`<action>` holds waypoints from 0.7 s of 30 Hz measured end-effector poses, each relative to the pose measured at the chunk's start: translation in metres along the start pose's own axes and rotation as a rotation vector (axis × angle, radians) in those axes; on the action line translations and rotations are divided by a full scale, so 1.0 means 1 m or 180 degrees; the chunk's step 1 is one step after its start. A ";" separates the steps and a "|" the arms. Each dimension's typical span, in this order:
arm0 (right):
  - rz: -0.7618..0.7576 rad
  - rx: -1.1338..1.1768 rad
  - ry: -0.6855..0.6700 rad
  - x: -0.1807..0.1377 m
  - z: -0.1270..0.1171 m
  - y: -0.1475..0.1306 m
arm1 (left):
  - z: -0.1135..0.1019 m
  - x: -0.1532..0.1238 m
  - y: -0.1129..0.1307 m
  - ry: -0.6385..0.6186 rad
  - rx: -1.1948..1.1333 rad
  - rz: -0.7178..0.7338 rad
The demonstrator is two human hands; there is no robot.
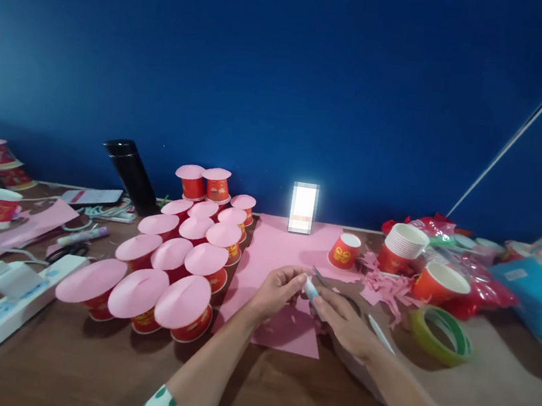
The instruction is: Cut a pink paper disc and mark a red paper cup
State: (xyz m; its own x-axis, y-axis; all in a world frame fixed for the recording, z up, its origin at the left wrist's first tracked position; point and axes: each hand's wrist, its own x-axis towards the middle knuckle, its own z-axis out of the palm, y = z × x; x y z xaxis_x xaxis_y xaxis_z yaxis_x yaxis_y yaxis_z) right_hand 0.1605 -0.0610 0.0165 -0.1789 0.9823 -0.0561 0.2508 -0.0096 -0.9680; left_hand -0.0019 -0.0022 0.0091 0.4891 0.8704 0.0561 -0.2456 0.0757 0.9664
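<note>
My right hand (pixel 343 317) is closed round a small white and light-blue glue stick (pixel 310 290). The fingertips of my left hand (pixel 279 291) pinch its white upper end; whether that end is a cap I cannot tell. Both hands are over pink paper sheets (pixel 274 250) on the wooden table. A scissor blade (pixel 319 278) shows just beyond my right fingers. Beside that hand lies a white pen-like stick (pixel 381 334). A red paper cup (pixel 345 252) with a gold pattern stands upside down past the hands.
Left are several upside-down red cups topped with pink paper discs (pixel 184 302). Further left are a white power strip (pixel 4 307) and a black flask (pixel 131 173). On the right sit stacked cups (pixel 402 248), pink scraps (pixel 392 292) and a tape roll (pixel 441 336). A lit phone (pixel 303 207) stands against the blue partition (pixel 287 84).
</note>
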 end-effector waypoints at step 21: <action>-0.0993 -0.1636 0.1454 0.009 0.002 0.022 | -0.009 0.015 -0.024 0.1465 0.0330 0.0164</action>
State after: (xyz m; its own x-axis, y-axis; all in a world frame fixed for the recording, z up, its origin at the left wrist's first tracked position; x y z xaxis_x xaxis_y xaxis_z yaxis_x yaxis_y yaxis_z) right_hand 0.1626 -0.0530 -0.0056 0.0700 0.9061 0.4172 0.6854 0.2602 -0.6801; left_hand 0.0040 0.0131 -0.0156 0.0509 0.9986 0.0103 -0.1636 -0.0019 0.9865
